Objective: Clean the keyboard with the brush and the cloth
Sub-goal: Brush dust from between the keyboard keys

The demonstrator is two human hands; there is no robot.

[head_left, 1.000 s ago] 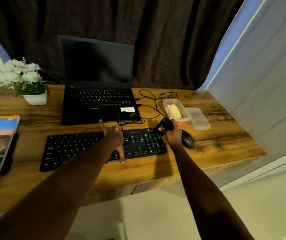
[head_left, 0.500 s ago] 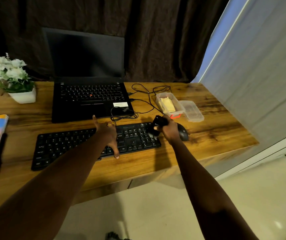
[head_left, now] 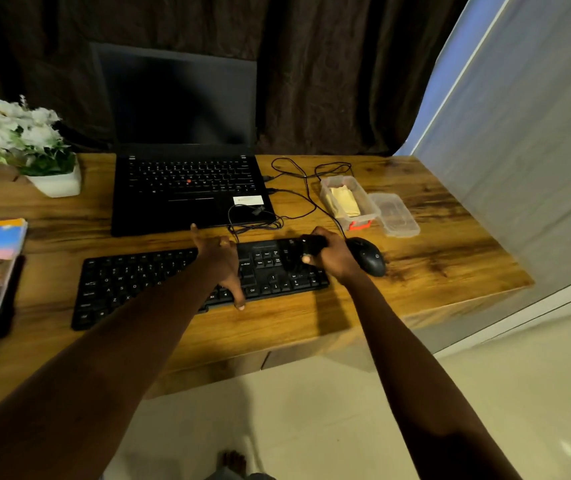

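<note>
The black plastic corded keyboard [head_left: 131, 282] is being held steady on the wooden desk [head_left: 450, 251] by the left hand [head_left: 220, 263]. Its fingers are spread wide and straight across the middle keys, with the thumb reaching the near edge. That brace has not shifted over the last second.

What has changed is on the right. The small black-handled brush [head_left: 313, 244], gripped in the curled fingers of the right hand [head_left: 334, 259], has been brought in from the far right corner of the keyboard. It is now carried over the number pad, just beside the black computer mouse [head_left: 369, 260].

The bristles are lost against the dark keys, so it cannot be told whether contact is being made. A sweeping stroke towards the near edge appears to be under way.

The brushing stage is judged to be at the right-hand block only, and the long run of letter keys to the left is presumably left to be worked.

The folded yellow cloth [head_left: 343, 200] lies untouched in the clear plastic tub [head_left: 369, 202] behind the right hand, so the wiping stage is not yet begun.
</note>
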